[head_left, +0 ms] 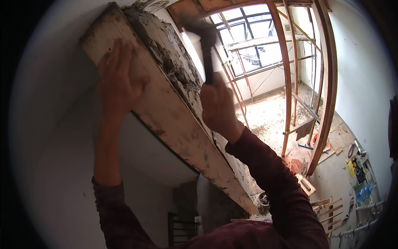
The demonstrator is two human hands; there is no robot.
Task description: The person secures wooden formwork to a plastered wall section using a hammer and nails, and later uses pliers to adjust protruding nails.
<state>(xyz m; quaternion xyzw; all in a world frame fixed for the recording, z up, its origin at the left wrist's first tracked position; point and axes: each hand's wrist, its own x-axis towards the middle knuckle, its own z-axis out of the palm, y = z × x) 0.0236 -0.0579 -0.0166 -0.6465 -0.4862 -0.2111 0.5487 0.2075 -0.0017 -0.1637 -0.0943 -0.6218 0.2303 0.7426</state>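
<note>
A long pale, stained board (pixel 174 133) runs diagonally from the upper left down to the lower middle, beside a rough band of crumbly plaster or mortar (pixel 174 64). My left hand (pixel 116 79) lies on the board's face near its upper end, fingers apart and pointing up. My right hand (pixel 219 108) is closed round the handle of a hammer (pixel 206 52), raised to the right of the rough band. The hammer's head is blurred at the top.
Timber posts (pixel 286 103) and scaffold poles stand before a large gridded window (pixel 244 41). Far below lie a debris-strewn floor (pixel 265 124), scattered tools, a blue plastic bottle (pixel 365 193) and a wooden slatted piece (pixel 327 218). A white wall (pixel 348 66) borders the right.
</note>
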